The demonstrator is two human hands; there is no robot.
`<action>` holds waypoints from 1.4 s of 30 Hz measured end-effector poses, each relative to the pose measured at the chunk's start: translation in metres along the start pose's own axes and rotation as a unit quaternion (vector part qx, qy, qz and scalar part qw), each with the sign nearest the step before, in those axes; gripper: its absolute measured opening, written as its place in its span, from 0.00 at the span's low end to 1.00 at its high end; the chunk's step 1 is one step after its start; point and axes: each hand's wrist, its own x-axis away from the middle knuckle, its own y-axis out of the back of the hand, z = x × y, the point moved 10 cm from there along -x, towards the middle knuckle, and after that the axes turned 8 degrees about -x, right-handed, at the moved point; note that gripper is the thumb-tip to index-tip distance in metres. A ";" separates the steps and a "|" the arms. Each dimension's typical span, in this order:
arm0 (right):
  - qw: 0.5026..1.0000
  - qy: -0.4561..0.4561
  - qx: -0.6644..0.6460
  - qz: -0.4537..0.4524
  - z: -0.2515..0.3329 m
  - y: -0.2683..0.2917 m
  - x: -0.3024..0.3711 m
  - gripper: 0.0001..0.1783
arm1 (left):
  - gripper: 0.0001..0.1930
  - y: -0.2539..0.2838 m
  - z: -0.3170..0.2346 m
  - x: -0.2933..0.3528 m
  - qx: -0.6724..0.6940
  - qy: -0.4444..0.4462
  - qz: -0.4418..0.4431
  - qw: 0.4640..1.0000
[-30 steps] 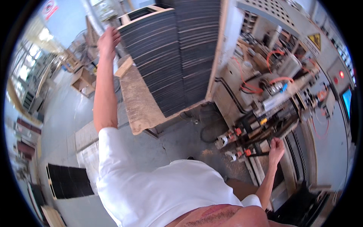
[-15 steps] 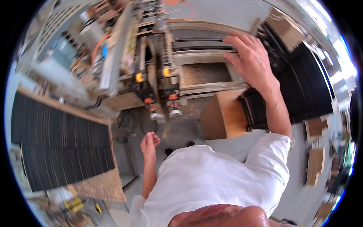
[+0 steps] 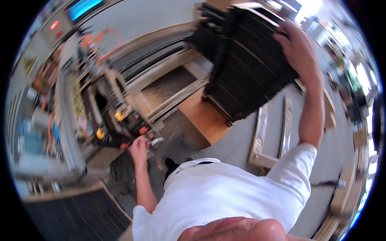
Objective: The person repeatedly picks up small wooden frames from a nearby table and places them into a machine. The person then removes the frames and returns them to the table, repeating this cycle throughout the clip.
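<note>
My right hand (image 3: 301,50) is raised at the far edge of a tall stack of black strips or panels (image 3: 253,60), thumb and fingers apart. Blur hides whether its fingertips press on the stack. Lower down, my left hand (image 3: 139,148) has its fingers curled together, and I see nothing in it. It is beside the red-tipped ends (image 3: 143,130) of the machine's rails, overlapping them in the view; contact cannot be made out. The black stack stands beside a brown wooden box (image 3: 207,118).
The machine (image 3: 96,108), with metal rails and yellow parts, fills the left. Behind it runs a wooden frame (image 3: 169,68). A blue screen (image 3: 84,9) is at the far left. Black strips on a board (image 3: 80,217) lie lower left. A pale frame (image 3: 261,136) rests on the floor at right.
My view has turned to the right, so the machine now appears further left. My right hand has gone from above the wooden frame to the black stack's edge. My left hand appears closer to the rail ends.
</note>
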 end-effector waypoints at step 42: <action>0.912 -0.042 -0.336 0.230 0.253 -0.244 0.064 0.12 | 0.33 0.201 -0.102 -0.513 0.363 0.010 -0.150 0.920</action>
